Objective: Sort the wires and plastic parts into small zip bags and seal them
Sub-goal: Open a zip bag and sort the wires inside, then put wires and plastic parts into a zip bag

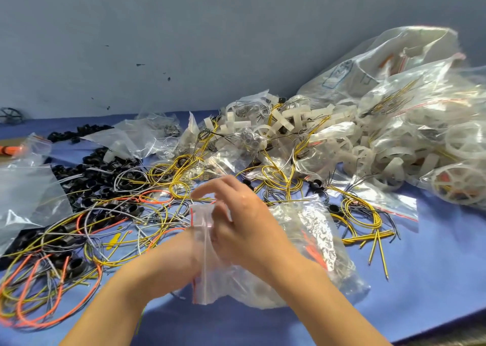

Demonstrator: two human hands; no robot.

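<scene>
A small clear zip bag [207,266] with a red seal line is held upright between both hands at the centre. My left hand [181,251] grips its lower left side, partly hidden behind the plastic. My right hand [244,219] pinches the bag's top edge, fingers blurred. Loose yellow, orange and grey wires [86,240] sprawl over the blue table [434,280] on the left. Black plastic parts [105,172] lie among them. White plastic parts [294,119] pile up behind.
A filled clear bag [323,240] lies just right of my hands. Large bags of white rings [420,124] fill the back right. Empty clear bags [23,188] lie at the left. A grey wall rises behind. The table's front edge runs along the bottom right.
</scene>
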